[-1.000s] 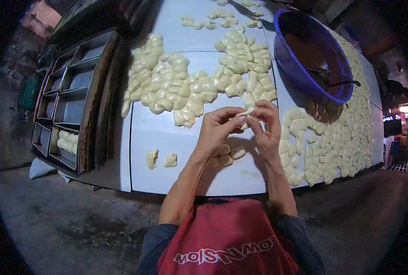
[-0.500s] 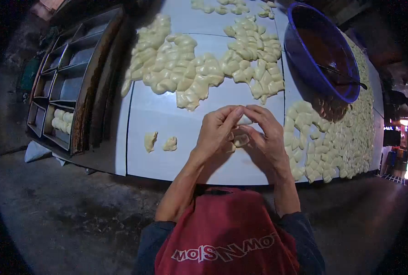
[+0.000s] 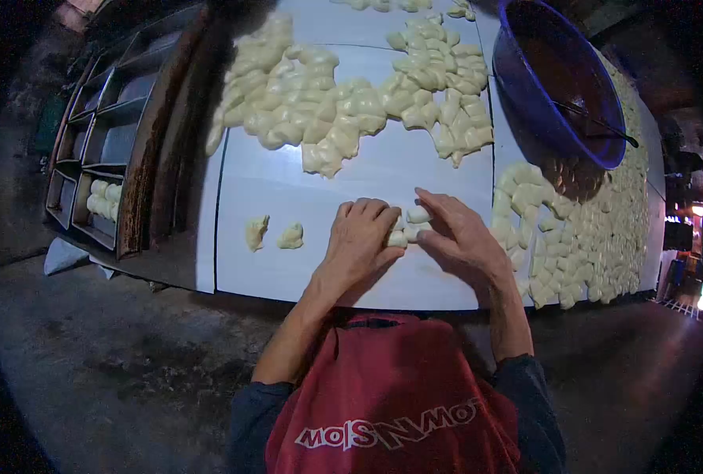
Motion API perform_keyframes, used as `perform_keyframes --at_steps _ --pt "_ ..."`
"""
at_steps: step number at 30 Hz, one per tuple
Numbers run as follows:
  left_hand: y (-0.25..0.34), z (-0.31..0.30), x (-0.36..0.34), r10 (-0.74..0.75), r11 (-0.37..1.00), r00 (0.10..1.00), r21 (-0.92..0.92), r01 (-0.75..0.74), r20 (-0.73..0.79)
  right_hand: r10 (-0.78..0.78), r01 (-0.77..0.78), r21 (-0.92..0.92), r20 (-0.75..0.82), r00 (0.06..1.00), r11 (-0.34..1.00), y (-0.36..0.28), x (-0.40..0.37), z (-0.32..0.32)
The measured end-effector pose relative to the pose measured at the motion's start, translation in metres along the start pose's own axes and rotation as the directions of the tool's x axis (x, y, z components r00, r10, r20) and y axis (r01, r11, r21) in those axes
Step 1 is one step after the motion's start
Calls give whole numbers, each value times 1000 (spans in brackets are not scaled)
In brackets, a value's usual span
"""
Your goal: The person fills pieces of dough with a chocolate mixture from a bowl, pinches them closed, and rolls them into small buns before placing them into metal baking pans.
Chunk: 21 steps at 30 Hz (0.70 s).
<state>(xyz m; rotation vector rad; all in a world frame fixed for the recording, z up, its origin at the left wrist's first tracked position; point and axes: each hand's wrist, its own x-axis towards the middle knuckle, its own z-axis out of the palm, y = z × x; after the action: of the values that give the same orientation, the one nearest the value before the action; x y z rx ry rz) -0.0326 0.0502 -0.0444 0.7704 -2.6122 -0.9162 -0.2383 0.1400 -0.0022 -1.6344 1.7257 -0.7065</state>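
Several small, pale rolls of dough (image 3: pixel 418 214) lie together on the white table between my two hands. My left hand (image 3: pixel 358 237) rests on the left side of this group, its fingers curled and its thumb against the dough. From the right, my right hand (image 3: pixel 466 237) holds the rolls between thumb and forefinger. Left of my left hand sit two loose dough scraps, one upright and narrow (image 3: pixel 256 233), the other rounder (image 3: pixel 290 236). The undersides of the rolls are hidden by my fingers.
Glossy dough pieces (image 3: pixel 312 103) spread across the back of the table (image 3: pixel 288 272). Many more dough pieces (image 3: pixel 572 253) cover the right side. A purple basin (image 3: pixel 517 87) with brown contents and a stick stands back right. Metal tins (image 3: pixel 122 142) stand at left, one holding dough rolls.
My hands have come down to the table and moved slightly apart, setting the dough among the other rolls. The right fingers have opened wider. The camera view has shifted a little.
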Motion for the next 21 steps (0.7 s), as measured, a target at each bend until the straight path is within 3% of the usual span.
perform_keyframes --at_steps 1,2,6,10,12,15,16,18,19,20,21 --pt "0 1 1 -3 1000 1000 10 3 17 -13 12 57 17 1000 998 -3 -1 0" --pt "-1 2 2 -6 1000 999 22 5 35 -214 205 -156 -43 976 966 12 -2 11" --pt "-1 -4 5 16 1000 998 18 -17 65 -36 40 -39 109 993 998 8 -7 11" --pt "-2 0 2 42 998 998 48 -45 49 -158 159 -72 14 987 985 24 -8 33" --pt "-3 3 4 54 996 997 71 -58 64 -64 75 -111 96 993 991 18 -9 30" --pt "11 -6 5 16 990 992 136 -33 126 -220 206 -162 -74 973 965 26 -22 29" --pt "14 -14 7 14 995 983 91 -31 183 -102 80 -129 -172 980 988 28 -30 18" --pt "19 -14 7 8 992 991 124 -26 137 126 -137 -11 -334 934 990 25 -50 -9" --pt "25 -14 11 10 983 995 180 -28 104 443 -405 183 -445 778 896 24 -63 -25" --pt "28 -9 17 33 985 994 165 -50 101 422 -426 172 -673 608 888 57 -77 -29" --pt "30 -3 25 54 986 994 153 -69 100 458 -551 129 -725 515 825 66 -88 -51"
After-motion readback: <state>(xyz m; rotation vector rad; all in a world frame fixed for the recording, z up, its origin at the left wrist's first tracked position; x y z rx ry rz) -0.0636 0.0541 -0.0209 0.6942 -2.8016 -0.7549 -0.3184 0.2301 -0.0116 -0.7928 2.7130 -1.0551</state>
